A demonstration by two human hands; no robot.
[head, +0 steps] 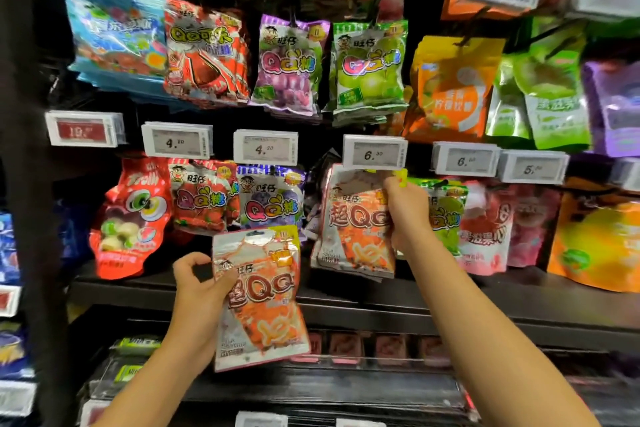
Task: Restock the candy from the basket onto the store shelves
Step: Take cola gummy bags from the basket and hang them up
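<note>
Below price tags, glossy crinkled candy bag (261, 298) in left hand (197, 291).

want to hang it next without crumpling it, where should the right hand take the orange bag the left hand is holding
Judging from its pose, take the loose orange bag by its flat top seal, beside the hang hole, coming from the right. The left hand already pinches the bag's left edge, so the top right corner is free. A thumb-and-finger grip there should keep the hole clear for the hook and avoid squeezing the filled middle.
</note>
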